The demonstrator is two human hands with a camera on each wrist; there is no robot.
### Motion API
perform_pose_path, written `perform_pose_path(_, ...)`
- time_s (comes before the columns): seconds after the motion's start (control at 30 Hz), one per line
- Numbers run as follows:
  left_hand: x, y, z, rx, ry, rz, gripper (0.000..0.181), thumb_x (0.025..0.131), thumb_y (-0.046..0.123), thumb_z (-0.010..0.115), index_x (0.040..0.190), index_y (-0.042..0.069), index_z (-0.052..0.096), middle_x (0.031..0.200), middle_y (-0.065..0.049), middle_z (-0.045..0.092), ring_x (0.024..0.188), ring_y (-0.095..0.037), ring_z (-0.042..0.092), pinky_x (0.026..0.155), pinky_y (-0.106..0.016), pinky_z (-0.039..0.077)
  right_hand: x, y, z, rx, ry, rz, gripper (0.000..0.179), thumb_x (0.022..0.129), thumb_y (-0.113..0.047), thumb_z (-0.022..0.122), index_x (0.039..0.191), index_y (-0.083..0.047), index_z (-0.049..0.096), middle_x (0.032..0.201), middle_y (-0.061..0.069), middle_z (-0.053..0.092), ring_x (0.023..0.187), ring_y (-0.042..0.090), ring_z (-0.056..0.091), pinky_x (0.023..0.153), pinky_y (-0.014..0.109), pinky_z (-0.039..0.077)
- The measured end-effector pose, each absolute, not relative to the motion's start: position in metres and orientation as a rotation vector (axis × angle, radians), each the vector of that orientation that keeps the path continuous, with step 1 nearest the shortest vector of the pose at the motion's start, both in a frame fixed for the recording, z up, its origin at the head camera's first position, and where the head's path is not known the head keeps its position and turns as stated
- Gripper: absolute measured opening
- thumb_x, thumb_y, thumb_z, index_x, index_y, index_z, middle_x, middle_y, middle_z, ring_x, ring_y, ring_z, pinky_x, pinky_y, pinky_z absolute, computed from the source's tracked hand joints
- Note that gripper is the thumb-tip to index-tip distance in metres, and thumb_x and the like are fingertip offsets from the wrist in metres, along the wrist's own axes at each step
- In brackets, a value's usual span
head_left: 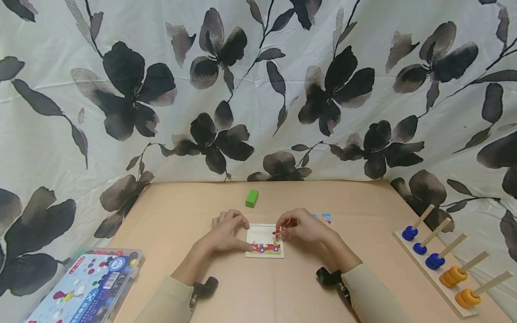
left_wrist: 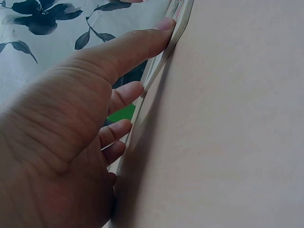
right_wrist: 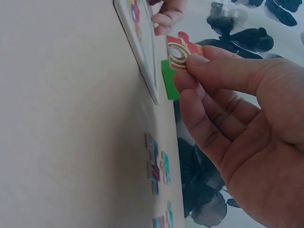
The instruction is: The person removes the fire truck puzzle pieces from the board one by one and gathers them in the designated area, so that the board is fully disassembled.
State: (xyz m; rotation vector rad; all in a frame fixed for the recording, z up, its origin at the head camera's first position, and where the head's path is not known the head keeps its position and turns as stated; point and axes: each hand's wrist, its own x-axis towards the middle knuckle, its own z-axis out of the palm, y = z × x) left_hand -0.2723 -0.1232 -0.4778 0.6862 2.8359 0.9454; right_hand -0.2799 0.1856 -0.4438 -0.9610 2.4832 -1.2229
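Place: tabletop play corner, curtained off; whether in a home or a studio, cannot be told. Evidence:
- Floral cloth, white with dark blooms, hung as a backdrop beyond both hands and round to either side.
- Table, tan top, beneath the left hand and right hand.
- Picture-puzzle tray, child's type, between the hands.
- Green block, beyond the hands.
- Peg stand, wooden, blue and orange rings, right of the right hand.
- Plastic box, colourful printed sheet, left of the left hand.
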Motion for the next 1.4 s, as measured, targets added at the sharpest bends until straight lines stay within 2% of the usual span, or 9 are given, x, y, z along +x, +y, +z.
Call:
perform_pose_path(0.23, -0.272, -0.124, -0.477, 0.687, 2.839, 0.945, 0.056, 0.064, 0.059, 0.093, 0.104, 0.032, 0.065, 0.138, 0.003, 0.049, 0.132, -0.029, 0.036, 0.106, -0.051, 0.021, -0.28, 0.195, -0.438, -0.885, 2.521, -1.236, 0.018, 0.093, -0.002, 0.074, 0.103, -0.016, 0.079, 0.094, 0.004, 0.074, 0.066, 0.019, 0.062, 0.055, 0.027, 0.05)
perform_pose_path(0.43, -0.273, -0.124, -0.479, 0.701, 2.844, 0.944, 0.056, 0.064, 0.058, 0.093, 0.104, 0.031, 0.065, 0.137, 0.002, 0.049, 0.131, -0.03, 0.036, 0.103, -0.05, 0.022, -0.282, 0.205, -0.434, -0.856, 2.578, -1.207, 0.015, 0.092, -0.004, 0.076, 0.101, -0.016, 0.08, 0.1, 0.004, 0.076, 0.067, 0.022, 0.062, 0.057, 0.027, 0.052)
perform_pose_path(0.6, -0.273, -0.125, -0.479, 0.719, 2.85, 0.953, 0.055, 0.064, 0.054, 0.094, 0.104, 0.029, 0.066, 0.137, -0.001, 0.05, 0.13, -0.032, 0.037, 0.102, -0.051, 0.023, -0.284, 0.214, -0.431, -0.833, 2.549, -1.211, 0.015, 0.093, -0.003, 0.075, 0.101, -0.014, 0.08, 0.097, 0.004, 0.075, 0.07, 0.034, 0.068, 0.059, 0.033, 0.056)
perform_pose_path(0.77, -0.273, -0.125, -0.479, 0.701, 2.84, 0.955, 0.055, 0.064, 0.056, 0.094, 0.104, 0.031, 0.065, 0.138, 0.002, 0.05, 0.131, -0.029, 0.036, 0.106, -0.051, 0.022, -0.283, 0.225, -0.426, -0.807, 2.548, -1.21, 0.013, 0.092, -0.002, 0.074, 0.1, -0.011, 0.08, 0.099, 0.006, 0.074, 0.065, 0.04, 0.065, 0.054, 0.03, 0.052)
perform_pose_path(0.9, -0.274, -0.124, -0.481, 0.689, 2.84, 0.946, 0.055, 0.064, 0.057, 0.094, 0.104, 0.033, 0.065, 0.138, 0.003, 0.049, 0.132, -0.029, 0.036, 0.105, -0.05, 0.022, -0.284, 0.234, -0.423, -0.761, 2.568, -1.194, 0.014, 0.092, -0.001, 0.074, 0.1, -0.01, 0.08, 0.098, 0.007, 0.073, 0.063, 0.036, 0.062, 0.054, 0.029, 0.051)
perform_pose_path(1.07, -0.273, -0.124, -0.481, 0.682, 2.835, 0.952, 0.055, 0.064, 0.057, 0.094, 0.104, 0.033, 0.065, 0.138, 0.003, 0.049, 0.132, -0.029, 0.036, 0.105, -0.051, 0.022, -0.287, 0.245, -0.423, -0.761, 2.632, -1.14, 0.015, 0.089, -0.001, 0.077, 0.098, -0.013, 0.081, 0.1, 0.004, 0.077, 0.083, 0.019, 0.064, 0.067, 0.029, 0.054)
perform_pose_path(1.4, -0.272, -0.124, -0.477, 0.706, 2.841, 0.94, 0.055, 0.065, 0.057, 0.093, 0.104, 0.03, 0.066, 0.138, 0.0, 0.049, 0.131, -0.03, 0.036, 0.103, -0.051, 0.022, -0.289, 0.258, -0.419, -0.757, 2.634, -1.139, 0.013, 0.088, 0.0, 0.077, 0.1, -0.006, 0.08, 0.099, 0.01, 0.076, 0.087, 0.022, 0.064, 0.069, 0.03, 0.053)
